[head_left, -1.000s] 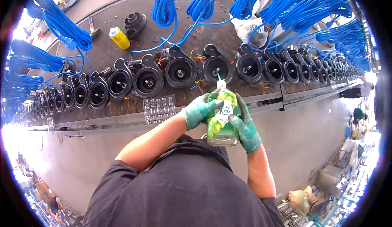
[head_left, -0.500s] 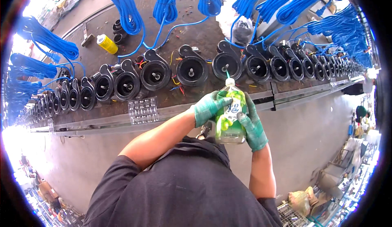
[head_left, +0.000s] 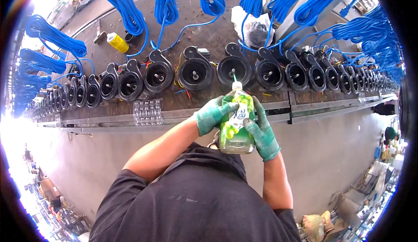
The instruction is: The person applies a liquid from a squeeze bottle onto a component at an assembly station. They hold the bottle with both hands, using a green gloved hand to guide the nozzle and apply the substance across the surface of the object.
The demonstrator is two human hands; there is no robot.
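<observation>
Both of my hands wear green gloves and grip a clear plastic bottle with a green label (head_left: 238,119). It is tilted away from me, with its white cap and thin green nozzle pointing forward. My left hand (head_left: 213,115) wraps its left side, thumb across the label. My right hand (head_left: 265,136) holds the right side lower down. The nozzle tip reaches into the mouth of a round black housing (head_left: 248,74), by the metal shaft at its centre. Whether the tip touches the shaft I cannot tell.
A long row of similar black housings (head_left: 196,74) lines the dark workbench (head_left: 183,104). Blue cable coils (head_left: 209,0) hang above. A yellow bottle (head_left: 117,43) lies behind the row, a white plastic bag (head_left: 244,22) farther right. A clear blister tray (head_left: 148,112) sits at the bench's front edge.
The whole view has shifted slightly, so bench and bottle appear a little farther left. My grip is the same, and the nozzle stays at the same black housing.
</observation>
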